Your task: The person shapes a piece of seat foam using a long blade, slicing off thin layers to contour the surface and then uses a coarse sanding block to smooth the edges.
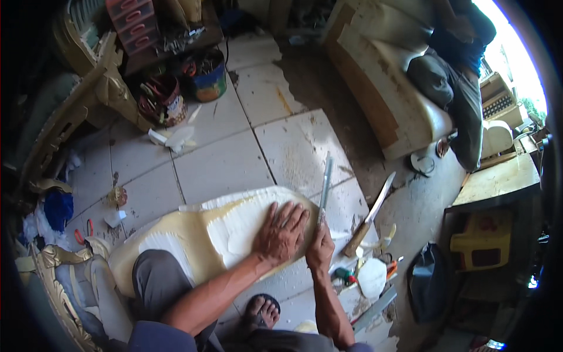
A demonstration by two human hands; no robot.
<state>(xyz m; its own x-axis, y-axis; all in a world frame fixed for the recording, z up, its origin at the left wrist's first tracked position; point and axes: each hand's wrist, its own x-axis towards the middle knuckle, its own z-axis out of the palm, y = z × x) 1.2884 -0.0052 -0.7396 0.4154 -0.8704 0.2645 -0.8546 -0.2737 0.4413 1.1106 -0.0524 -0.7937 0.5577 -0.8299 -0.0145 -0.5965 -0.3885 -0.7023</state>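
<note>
The left hand (282, 234) is pressing on the cream-and-white foam piece (231, 232), its grip laid out flat, while the right hand (321, 245) is pinching a long metal strip (326, 182) in its closed grip beside the edge. The foam piece is lying before the person, by the bent knee (159, 270), and a knife (367, 221) is resting to its right.

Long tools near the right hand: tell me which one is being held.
The straight grey metal tool, gripped in the right hand; the wooden-handled knife, to its right, lies with no hand on it.
</note>
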